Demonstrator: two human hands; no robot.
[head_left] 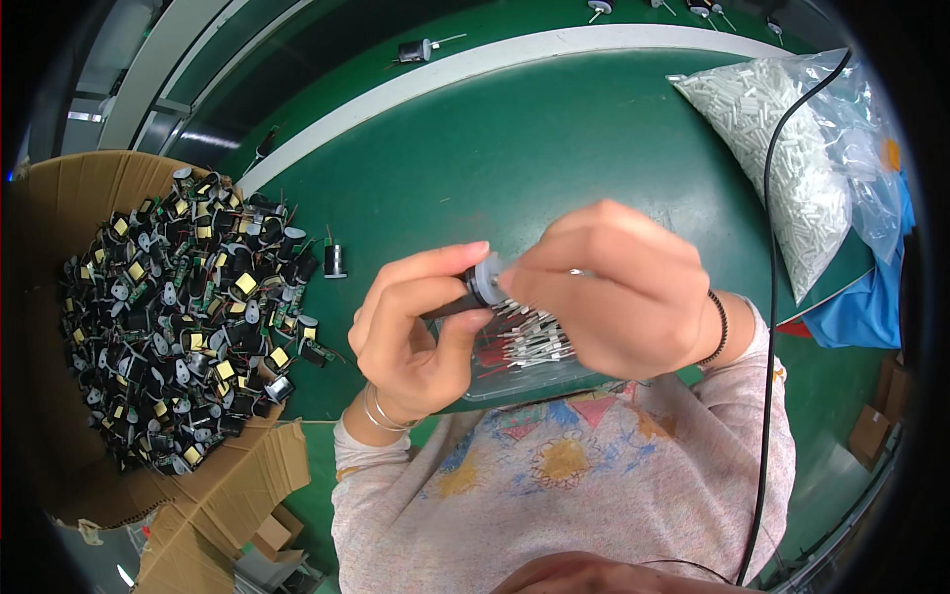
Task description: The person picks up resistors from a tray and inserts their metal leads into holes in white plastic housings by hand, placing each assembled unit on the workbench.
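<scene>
My left hand (416, 322) is closed round a small motor (484, 282) with a black body and a pale grey end cap, its cap turned toward the right. At that cap, my right hand (618, 292) is pinched, slightly blurred by motion. A small shiny bit shows by its fingers, but what they hold is hidden. Beneath both hands lies a clear plastic tray (487, 393) with many thin white and red leads or sleeved pins (534, 342), partly covered by my right hand.
At left stands a cardboard box (84, 183) heaped with motors (198, 317). A single motor (335, 260) stands beside it on the green table (426, 168). A clear bag of white tubes (782, 148) lies at right, crossed by a black cable (770, 297). Beyond a pale rail (475, 57) lies another motor (416, 50).
</scene>
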